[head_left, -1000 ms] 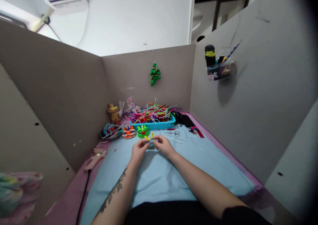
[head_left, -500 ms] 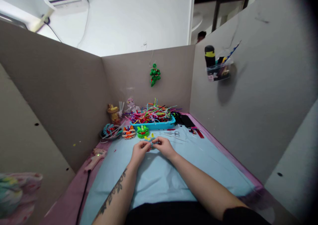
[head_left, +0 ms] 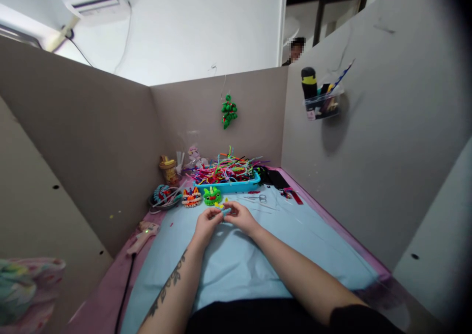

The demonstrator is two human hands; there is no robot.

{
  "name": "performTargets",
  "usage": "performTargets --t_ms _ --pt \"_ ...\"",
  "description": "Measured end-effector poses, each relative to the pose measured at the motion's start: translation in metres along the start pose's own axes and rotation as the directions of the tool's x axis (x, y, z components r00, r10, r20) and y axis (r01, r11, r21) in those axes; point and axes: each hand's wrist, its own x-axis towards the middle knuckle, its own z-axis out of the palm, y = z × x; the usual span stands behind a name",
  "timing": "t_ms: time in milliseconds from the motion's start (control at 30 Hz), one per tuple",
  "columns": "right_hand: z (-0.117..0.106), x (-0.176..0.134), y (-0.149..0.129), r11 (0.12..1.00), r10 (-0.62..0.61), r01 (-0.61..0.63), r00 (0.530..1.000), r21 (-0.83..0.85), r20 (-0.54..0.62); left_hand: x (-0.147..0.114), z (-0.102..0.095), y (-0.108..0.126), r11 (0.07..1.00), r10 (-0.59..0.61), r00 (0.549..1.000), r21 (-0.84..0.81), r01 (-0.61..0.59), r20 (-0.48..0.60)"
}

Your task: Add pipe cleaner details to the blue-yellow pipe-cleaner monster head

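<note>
Between my two hands is a small blue and yellow pipe-cleaner figure (head_left: pixel 225 211), partly covered by the fingers. My left hand (head_left: pixel 207 223) pinches it from the left. From the right, my right hand (head_left: pixel 241 217) grips it with thumb and fingers. Just beyond the hands sit a green pipe-cleaner figure (head_left: pixel 212 196) with a red mouth and an orange and white one (head_left: pixel 191 197). A pair of scissors (head_left: pixel 262 198) lies on the light blue cloth (head_left: pixel 250 270), to the right of the hands.
A blue tray (head_left: pixel 239 186) heaped with colourful pipe cleaners stands at the back. At left are a dark bowl (head_left: pixel 165 204) and a pink glue gun (head_left: pixel 143 236) with a black cord. Grey partitions enclose the table; a caddy (head_left: pixel 321 105) hangs right. A person (head_left: pixel 296 50) shows beyond.
The figure has turned a little between my fingers, and my right hand has shifted slightly left and opened its hold somewhat. More of the person beyond the partition shows.
</note>
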Motion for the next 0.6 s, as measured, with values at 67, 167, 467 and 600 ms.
performTargets --t_ms 67,167,467,600 --pt "-0.001 0.001 0.001 0.999 0.041 -0.041 0.999 0.033 -0.013 0.0 0.0 0.003 0.998 0.044 0.998 0.049 -0.042 -0.048" --pt "-0.004 0.002 0.001 0.993 0.106 -0.106 0.994 0.052 0.013 -0.001 0.001 0.006 0.983 0.104 0.992 0.157 -0.092 -0.069" --pt "-0.003 0.001 0.003 0.993 0.078 -0.079 0.997 0.089 0.01 -0.001 -0.001 -0.002 0.928 0.177 0.984 0.331 -0.174 0.022" --pt "-0.003 0.0 0.002 1.0 0.011 -0.011 0.999 -0.02 -0.04 0.0 -0.002 -0.006 0.976 0.068 0.997 0.203 -0.073 0.031"
